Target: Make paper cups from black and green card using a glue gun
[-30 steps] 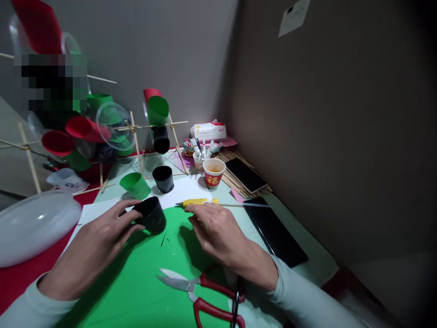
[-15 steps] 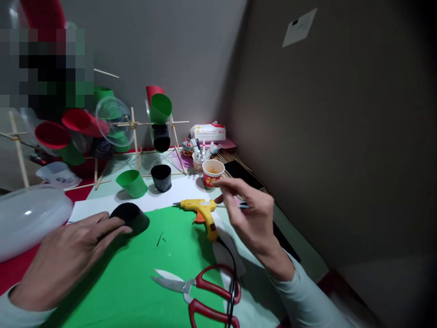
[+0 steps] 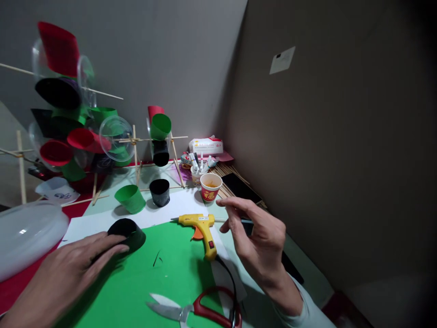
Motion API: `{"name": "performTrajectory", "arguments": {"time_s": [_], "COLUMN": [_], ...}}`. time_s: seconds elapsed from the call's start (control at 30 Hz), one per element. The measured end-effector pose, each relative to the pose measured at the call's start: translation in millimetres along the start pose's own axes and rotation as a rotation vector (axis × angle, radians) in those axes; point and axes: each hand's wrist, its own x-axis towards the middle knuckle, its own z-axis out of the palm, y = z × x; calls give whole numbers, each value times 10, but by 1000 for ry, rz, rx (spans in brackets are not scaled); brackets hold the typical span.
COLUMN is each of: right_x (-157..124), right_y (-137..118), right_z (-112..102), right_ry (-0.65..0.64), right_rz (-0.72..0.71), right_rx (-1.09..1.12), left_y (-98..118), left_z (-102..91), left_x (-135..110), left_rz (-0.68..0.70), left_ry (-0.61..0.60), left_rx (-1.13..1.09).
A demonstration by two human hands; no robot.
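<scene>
My left hand (image 3: 70, 269) pinches the near wall of a black foam-sheet cup (image 3: 136, 239) between thumb and fingers, over the green sheet (image 3: 133, 282). To the right, my right hand (image 3: 261, 237) hovers with fingers bent and a gap between thumb and forefinger; nothing shows in it. A yellow glue gun (image 3: 204, 228) lies left of that hand, its nozzle pointing left. Red-handled scissors (image 3: 205, 307) rest in front, partly cut off by the picture's lower edge. Behind the held piece stand a green cup (image 3: 131, 200) and another black cup (image 3: 160, 193).
A red paper cup with orange liquid (image 3: 210, 189) stands before a cup of markers (image 3: 200, 173). Wooden sticks and a dark phone-like slab (image 3: 241, 187) lie by the right wall. At the left are a stick-framed wheel (image 3: 83, 136) with coloured cups and a clear rounded container (image 3: 32, 239).
The view has tilted upward, so the table things sit lower in the picture. My right hand has shifted slightly right, away from the glue gun. My left hand keeps hold of the black cup.
</scene>
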Motion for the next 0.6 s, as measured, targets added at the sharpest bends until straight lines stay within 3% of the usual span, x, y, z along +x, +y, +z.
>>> {"name": "performTrajectory", "arguments": {"time_s": [0.2, 0.4, 0.6], "right_x": [-22, -76, -160], "right_y": [-42, -71, -37], "right_z": [31, 133, 227], "right_ry": [-57, -178, -301], "right_rz": [-68, -159, -203], "right_rx": [-17, -19, -30], "left_y": [-36, -47, 25], "left_z": [55, 133, 29], "left_x": [-60, -68, -73], "left_rz": [48, 53, 35], "left_ry": [-144, -112, -93], "left_rx": [18, 47, 74]}}
